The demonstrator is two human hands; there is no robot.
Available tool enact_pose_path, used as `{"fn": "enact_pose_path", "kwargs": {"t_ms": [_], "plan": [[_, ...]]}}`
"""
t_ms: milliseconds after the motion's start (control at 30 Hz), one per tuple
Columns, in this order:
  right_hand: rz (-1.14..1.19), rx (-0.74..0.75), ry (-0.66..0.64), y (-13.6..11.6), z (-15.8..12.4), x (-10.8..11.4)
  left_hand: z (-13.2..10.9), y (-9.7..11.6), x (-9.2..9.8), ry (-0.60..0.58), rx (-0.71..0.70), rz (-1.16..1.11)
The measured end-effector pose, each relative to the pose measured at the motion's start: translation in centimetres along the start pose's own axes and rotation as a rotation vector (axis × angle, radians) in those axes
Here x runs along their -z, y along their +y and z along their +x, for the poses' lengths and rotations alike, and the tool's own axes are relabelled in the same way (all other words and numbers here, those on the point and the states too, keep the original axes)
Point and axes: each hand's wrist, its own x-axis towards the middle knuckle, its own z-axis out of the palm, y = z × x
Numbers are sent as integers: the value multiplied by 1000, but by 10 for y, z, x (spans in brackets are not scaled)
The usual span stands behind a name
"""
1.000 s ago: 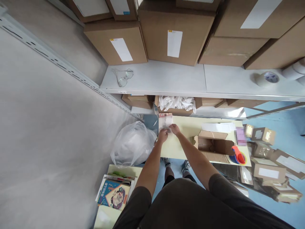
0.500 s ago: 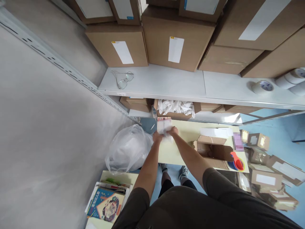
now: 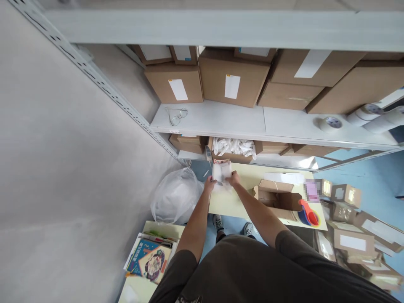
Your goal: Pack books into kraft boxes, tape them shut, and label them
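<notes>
While a filmy white packet point(image 3: 221, 171) is held, creasing could be caused by uneven pulling; fingers of left hand point(image 3: 210, 184) and right hand point(image 3: 233, 179): clamped on its edges.

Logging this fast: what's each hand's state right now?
Left hand: closed, holding the whitish packet near its lower left.
Right hand: closed, holding the same packet near its lower right.
</notes>
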Motion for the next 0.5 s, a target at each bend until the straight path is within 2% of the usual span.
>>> {"fn": "enact_pose_path", "kwargs": {"t_ms": [133, 333, 500], "plan": [[213, 89, 19, -10, -28, 35, -27, 34, 17, -120, 115, -272], [622, 262, -125, -26, -61, 93, -58, 87, 29, -191, -22, -332], [725, 304, -146, -31, -82, 141, -78, 119, 31, -314, -120, -370]]}}
